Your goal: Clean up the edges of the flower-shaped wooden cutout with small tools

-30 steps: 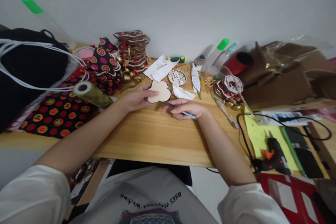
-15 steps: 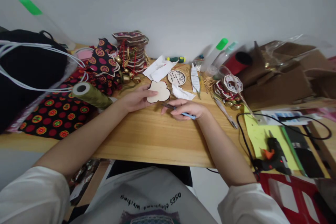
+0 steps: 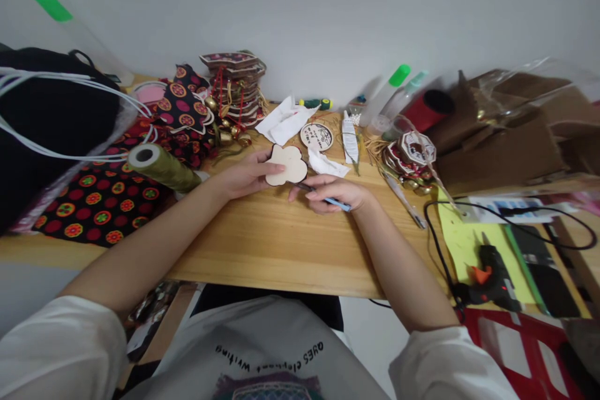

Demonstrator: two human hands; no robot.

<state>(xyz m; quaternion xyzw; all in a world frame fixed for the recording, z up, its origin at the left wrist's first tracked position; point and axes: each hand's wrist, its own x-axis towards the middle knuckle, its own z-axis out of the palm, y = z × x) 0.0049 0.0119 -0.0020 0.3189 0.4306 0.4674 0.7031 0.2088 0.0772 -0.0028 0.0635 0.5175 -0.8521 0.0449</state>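
Observation:
My left hand (image 3: 248, 174) grips a pale, flower-shaped wooden piece (image 3: 288, 164) with a dark edge, thumb on top and fingers underneath. My right hand (image 3: 330, 194) is closed around a slim tool with a blue handle (image 3: 338, 204), which looks like scissors or a small knife. Its dark tip meets the lower edge of the wooden piece. Just behind lie a crumpled white paper (image 3: 327, 164), a round disc with black writing (image 3: 317, 137) and a folded white paper (image 3: 284, 122).
On the left are an olive thread spool (image 3: 162, 169), patterned black fabric (image 3: 100, 209) and stacked ornaments with bells (image 3: 234, 87). To the right stand a cardboard box (image 3: 501, 131), another ornament stack (image 3: 412, 153) and a pen (image 3: 405, 200). A glue gun (image 3: 494, 272) with a black cable lies near the front right.
The flower-shaped piece has turned slightly and shifted a little to the right in my left hand. My right hand keeps the blue-handled tool at its lower edge.

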